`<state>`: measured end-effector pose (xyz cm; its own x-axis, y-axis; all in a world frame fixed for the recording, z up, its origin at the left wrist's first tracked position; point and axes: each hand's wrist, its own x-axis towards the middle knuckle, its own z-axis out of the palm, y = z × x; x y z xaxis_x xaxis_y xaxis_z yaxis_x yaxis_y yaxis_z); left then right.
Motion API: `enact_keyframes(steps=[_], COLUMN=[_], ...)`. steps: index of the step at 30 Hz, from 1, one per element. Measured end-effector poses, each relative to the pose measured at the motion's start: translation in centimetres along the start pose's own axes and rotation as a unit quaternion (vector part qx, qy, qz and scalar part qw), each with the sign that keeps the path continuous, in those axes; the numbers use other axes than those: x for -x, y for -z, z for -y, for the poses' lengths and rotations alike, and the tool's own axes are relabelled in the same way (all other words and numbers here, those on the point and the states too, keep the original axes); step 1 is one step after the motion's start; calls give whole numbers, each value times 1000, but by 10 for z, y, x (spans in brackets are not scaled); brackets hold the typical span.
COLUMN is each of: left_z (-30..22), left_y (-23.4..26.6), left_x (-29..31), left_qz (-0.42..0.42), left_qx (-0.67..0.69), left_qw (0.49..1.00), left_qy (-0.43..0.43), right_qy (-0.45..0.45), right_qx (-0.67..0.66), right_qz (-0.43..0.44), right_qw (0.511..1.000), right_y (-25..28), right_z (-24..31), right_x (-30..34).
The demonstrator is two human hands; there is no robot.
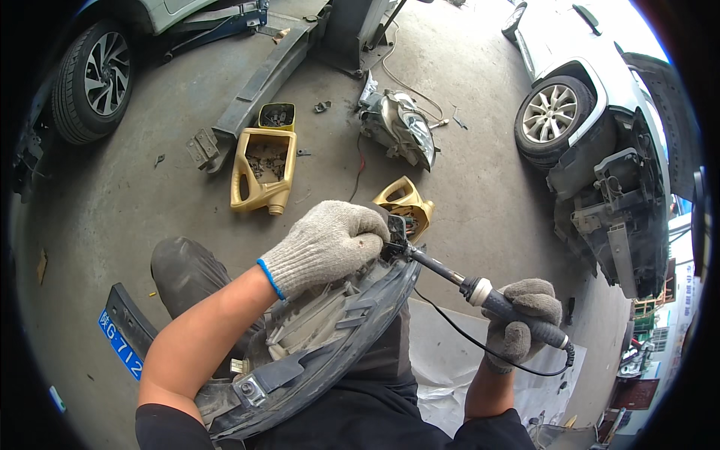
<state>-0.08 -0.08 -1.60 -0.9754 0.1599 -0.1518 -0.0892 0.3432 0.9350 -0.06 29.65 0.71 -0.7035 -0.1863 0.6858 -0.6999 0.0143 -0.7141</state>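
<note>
A headlight housing [330, 330] with a dark curved rim rests across my lap. My left hand [330, 236], in a pale knitted glove with a blue cuff, is closed on a black plastic bracket [397, 227] at its far end. My right hand [525, 311], in a grey glove, wraps round the handle of a corded soldering iron [442, 271]. The iron slants up and left, and its tip end is at the bracket. Whether the tip touches the plastic, I cannot tell. Its black cord [457, 326] loops below the handle.
Two cut-open gold jugs [240, 169] [424, 206] with small parts stand beyond my hands. Another headlight [397, 127] lies on the floor past them. A lift post [349, 37] stands far off. White cars [607, 82] flank the space. A blue plate [118, 349] lies left.
</note>
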Motion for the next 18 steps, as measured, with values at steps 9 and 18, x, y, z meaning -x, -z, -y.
enact_keyframes(steps=[9,18], left_z=[0,1], left_y=[-1,-2], left_x=[1,0], left_qz=[0,-11], left_qx=[47,33], left_qw=[999,999], left_qy=[19,3], right_qy=[-6,-18], right_qx=[19,17], right_qz=[-19,-23], right_qw=[1000,999], right_y=[-1,0], right_z=[1,2], right_x=[2,4])
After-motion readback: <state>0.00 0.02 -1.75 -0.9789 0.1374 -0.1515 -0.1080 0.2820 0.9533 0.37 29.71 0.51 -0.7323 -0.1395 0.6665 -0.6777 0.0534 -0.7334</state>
